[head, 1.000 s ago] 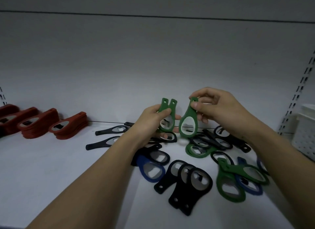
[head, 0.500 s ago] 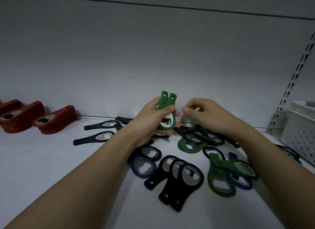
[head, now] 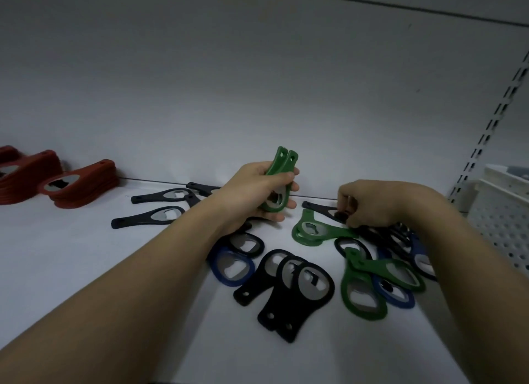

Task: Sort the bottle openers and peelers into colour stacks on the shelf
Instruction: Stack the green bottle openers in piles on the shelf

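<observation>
Now green openers (head: 279,180) gripped in left hand (head: 257,193).

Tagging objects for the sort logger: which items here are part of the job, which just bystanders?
Job: green openers gripped by left hand; right hand reaching into loose pile; green opener; black openers; red stacks.
Bystanders: white basket; shelf upright.

bare shelf (head: 71,269) front-left gives room, loose openers (head: 300,283) crowd the middle and right, red stacks (head: 83,189) block back-left, white basket (head: 503,212) walls the right.
</observation>
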